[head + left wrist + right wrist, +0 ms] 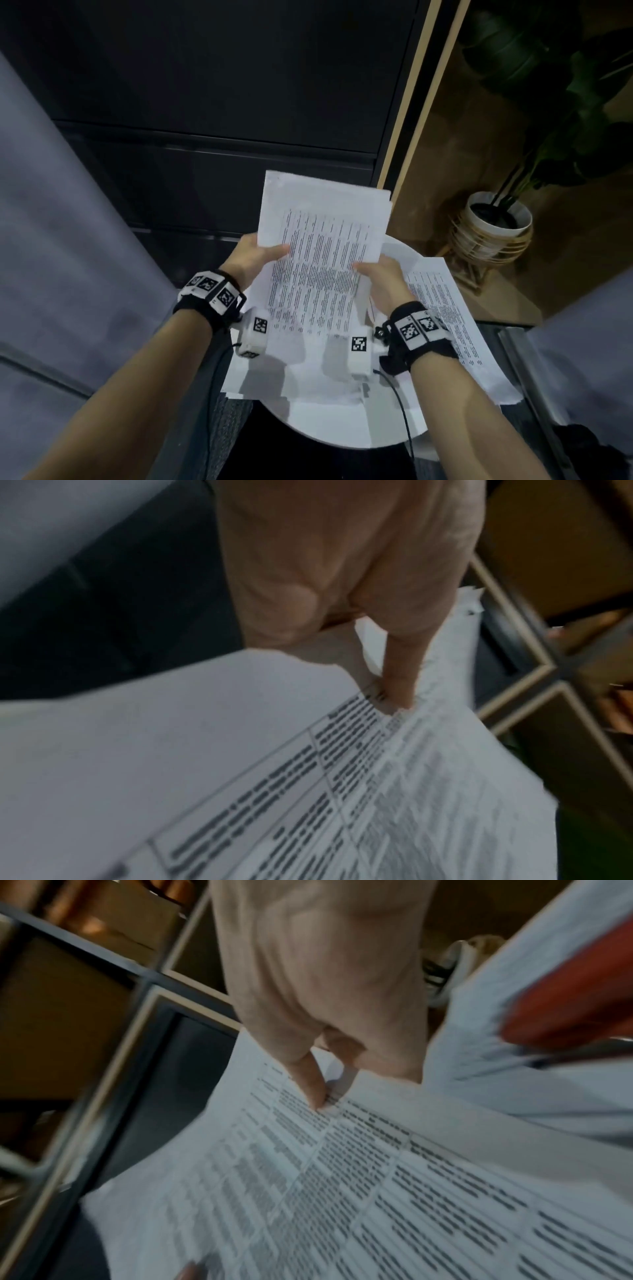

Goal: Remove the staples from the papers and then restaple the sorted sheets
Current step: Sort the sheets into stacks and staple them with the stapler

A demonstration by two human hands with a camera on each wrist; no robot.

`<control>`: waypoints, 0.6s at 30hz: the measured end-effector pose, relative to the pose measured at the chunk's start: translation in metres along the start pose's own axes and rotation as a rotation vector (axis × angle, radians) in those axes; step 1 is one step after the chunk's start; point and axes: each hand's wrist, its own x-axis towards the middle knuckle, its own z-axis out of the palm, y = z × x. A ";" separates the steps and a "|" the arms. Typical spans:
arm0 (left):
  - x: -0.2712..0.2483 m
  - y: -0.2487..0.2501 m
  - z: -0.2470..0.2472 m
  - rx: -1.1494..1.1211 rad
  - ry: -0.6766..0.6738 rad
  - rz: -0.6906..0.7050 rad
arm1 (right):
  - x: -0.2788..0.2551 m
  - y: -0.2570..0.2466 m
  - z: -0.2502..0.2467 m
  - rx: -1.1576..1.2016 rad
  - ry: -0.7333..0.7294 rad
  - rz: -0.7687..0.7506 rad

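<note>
Head view: left hand point(255, 258) and right hand point(378, 279) each pinch a side edge of the printed sheets point(322, 260), raised above the round white table point(359, 428). Left wrist view: thumb pressed on the sheets. Right wrist view: thumb on print, an orange object point(568, 999) blurred beside it

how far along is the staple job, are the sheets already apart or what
Partly. Loose printed sheets already lie spread on the round white table. In hand: left hand and right hand pinch a held stack above it. No stapler visible; restapling seems still to come.
</note>
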 end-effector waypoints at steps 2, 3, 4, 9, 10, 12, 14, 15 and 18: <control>-0.005 0.029 0.006 0.040 0.020 0.109 | -0.012 -0.030 0.004 -0.022 0.060 -0.197; -0.008 0.044 0.010 0.014 0.055 0.180 | -0.021 -0.044 0.006 -0.039 0.103 -0.305; -0.010 0.057 0.014 -0.039 0.082 0.248 | -0.030 -0.056 0.007 -0.038 0.143 -0.412; -0.017 0.083 0.019 -0.161 0.192 0.320 | -0.046 -0.075 0.010 0.019 0.116 -0.662; -0.017 0.080 0.017 -0.162 0.172 0.305 | -0.046 -0.071 0.008 0.022 0.099 -0.638; -0.018 0.067 0.014 -0.151 0.115 0.225 | -0.043 -0.060 0.005 0.014 0.074 -0.568; -0.020 0.055 0.013 -0.104 0.099 0.100 | -0.040 -0.048 0.002 -0.006 0.054 -0.505; -0.021 0.051 0.013 -0.082 0.101 0.037 | -0.039 -0.043 0.002 -0.025 0.051 -0.482; -0.019 0.048 0.014 0.004 0.106 0.031 | -0.040 -0.041 0.004 -0.057 0.072 -0.479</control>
